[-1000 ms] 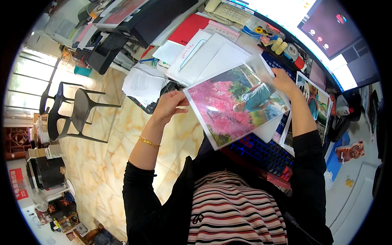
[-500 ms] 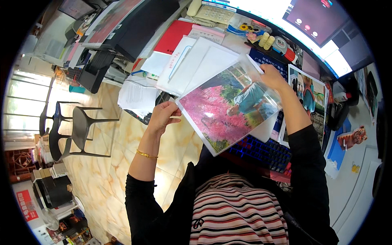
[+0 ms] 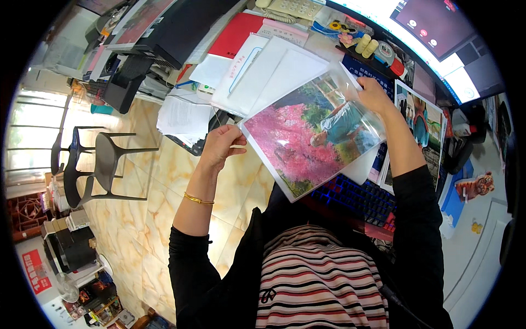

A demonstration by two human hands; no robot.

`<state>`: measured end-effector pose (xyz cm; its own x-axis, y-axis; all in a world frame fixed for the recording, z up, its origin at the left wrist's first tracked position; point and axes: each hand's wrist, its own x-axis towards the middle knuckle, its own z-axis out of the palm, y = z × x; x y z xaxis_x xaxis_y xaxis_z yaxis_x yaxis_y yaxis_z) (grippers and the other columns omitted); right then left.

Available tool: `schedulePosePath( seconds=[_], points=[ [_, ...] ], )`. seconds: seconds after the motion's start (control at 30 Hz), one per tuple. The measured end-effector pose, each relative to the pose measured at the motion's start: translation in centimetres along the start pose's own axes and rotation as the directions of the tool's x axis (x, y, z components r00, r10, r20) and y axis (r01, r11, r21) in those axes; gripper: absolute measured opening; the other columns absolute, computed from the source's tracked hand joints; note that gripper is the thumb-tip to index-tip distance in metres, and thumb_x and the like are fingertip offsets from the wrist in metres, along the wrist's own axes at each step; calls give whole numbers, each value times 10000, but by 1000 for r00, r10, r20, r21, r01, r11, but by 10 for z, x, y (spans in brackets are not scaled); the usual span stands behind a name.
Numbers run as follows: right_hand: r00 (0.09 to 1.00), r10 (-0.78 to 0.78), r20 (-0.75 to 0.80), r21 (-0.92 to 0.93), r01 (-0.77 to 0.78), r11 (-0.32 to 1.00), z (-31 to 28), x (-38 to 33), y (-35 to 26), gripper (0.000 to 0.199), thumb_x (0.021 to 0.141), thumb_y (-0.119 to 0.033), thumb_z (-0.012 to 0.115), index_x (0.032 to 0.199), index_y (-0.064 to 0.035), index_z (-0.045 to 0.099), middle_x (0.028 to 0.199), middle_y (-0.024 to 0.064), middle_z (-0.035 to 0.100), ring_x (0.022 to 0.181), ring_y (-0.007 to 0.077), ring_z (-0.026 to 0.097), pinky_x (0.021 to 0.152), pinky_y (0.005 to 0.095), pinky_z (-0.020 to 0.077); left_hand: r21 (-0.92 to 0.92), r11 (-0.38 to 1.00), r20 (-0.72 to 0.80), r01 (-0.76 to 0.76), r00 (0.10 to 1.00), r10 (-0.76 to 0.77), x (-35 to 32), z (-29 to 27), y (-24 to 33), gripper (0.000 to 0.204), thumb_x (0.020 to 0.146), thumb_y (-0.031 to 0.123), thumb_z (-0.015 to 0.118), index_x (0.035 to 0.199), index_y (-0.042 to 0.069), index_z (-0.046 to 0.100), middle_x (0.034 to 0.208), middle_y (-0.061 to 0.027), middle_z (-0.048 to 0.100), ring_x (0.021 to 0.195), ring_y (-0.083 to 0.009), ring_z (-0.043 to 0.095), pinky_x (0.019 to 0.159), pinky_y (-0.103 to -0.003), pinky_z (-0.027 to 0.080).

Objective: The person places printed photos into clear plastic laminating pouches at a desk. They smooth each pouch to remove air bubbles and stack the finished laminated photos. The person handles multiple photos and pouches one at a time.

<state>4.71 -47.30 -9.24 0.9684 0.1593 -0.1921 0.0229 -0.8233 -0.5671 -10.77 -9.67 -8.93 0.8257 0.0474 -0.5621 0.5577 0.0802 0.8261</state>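
A large photo print (image 3: 285, 145) in a glossy clear plastic sleeve, showing pink blossoms and a person, is held tilted over the desk's front edge. My left hand (image 3: 222, 145) pinches its left corner between thumb and forefinger, the other fingers loosely curled. At the upper right edge, my right hand (image 3: 378, 98) grips the sleeve, thumb on top and most fingers hidden behind it. Below the print sits a backlit keyboard (image 3: 364, 200), partly covered. Beyond it lie white papers and envelopes (image 3: 274, 71). More photo prints (image 3: 424, 126) rest on the desk right of my right hand.
A red folder (image 3: 235, 35), a corded telephone (image 3: 290, 10) and a black printer (image 3: 175, 33) stand at the back left. The monitor (image 3: 438, 44) fills the back right. A tiger figurine (image 3: 475, 186) lies at the right. Dark chairs (image 3: 107, 164) stand on the tiled floor.
The print has shifted slightly right and up in view, with both hands still gripping it. Its upper right edge has flattened somewhat. The whole view has moved a little.
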Motion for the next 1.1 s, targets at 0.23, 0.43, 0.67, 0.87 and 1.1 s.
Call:
schedulePosePath(
  seconds=[0.23, 0.43, 0.67, 0.87, 1.1],
  points=[
    [999, -29, 31, 17, 28, 999, 1, 4, 3, 237, 786, -151, 573, 947, 4, 650, 897, 244, 644, 877, 364, 633, 789, 397, 469, -32, 999, -8, 17, 1000, -17, 1, -3, -1, 116, 834, 166, 576, 797, 57, 592, 766, -38, 625, 698, -113, 603, 614, -278, 550],
    [998, -58, 13, -7, 59, 998, 1, 2, 9, 241, 770, -149, 578, 940, 7, 649, 879, 250, 639, 847, 350, 637, 769, 397, 469, -35, 999, 12, 10, 1000, -9, 3, -3, -4, 124, 838, 171, 580, 782, 61, 589, 767, -38, 623, 706, -116, 608, 619, -283, 553],
    [993, -114, 42, -18, 115, 993, -1, 12, 7, 311, 745, -213, 683, 980, -11, 661, 816, 59, 652, 754, 120, 575, 713, 291, 450, -45, 998, 13, -38, 999, 39, -1, -10, -6, 187, 864, 221, 584, 899, 39, 610, 856, -72, 626, 791, -153, 623, 670, -301, 558],
    [997, -27, 78, 135, 16, 991, 5, 13, 25, 277, 759, -194, 678, 978, -24, 672, 834, 27, 644, 772, 108, 570, 731, 282, 439, -222, 975, 69, -7, 997, 23, -13, 6, -11, 275, 925, 252, 541, 989, -13, 584, 904, -115, 647, 833, -186, 653, 679, -309, 578],
    [997, -75, 16, 129, 73, 989, 6, 18, 38, 338, 742, -225, 697, 995, -6, 660, 821, 50, 642, 766, 127, 575, 748, 281, 435, -227, 968, 247, 108, 968, -50, -39, 45, -41, 353, 938, 274, 539, 1050, -60, 555, 929, -132, 663, 789, -175, 671, 659, -267, 578]
  ],
)
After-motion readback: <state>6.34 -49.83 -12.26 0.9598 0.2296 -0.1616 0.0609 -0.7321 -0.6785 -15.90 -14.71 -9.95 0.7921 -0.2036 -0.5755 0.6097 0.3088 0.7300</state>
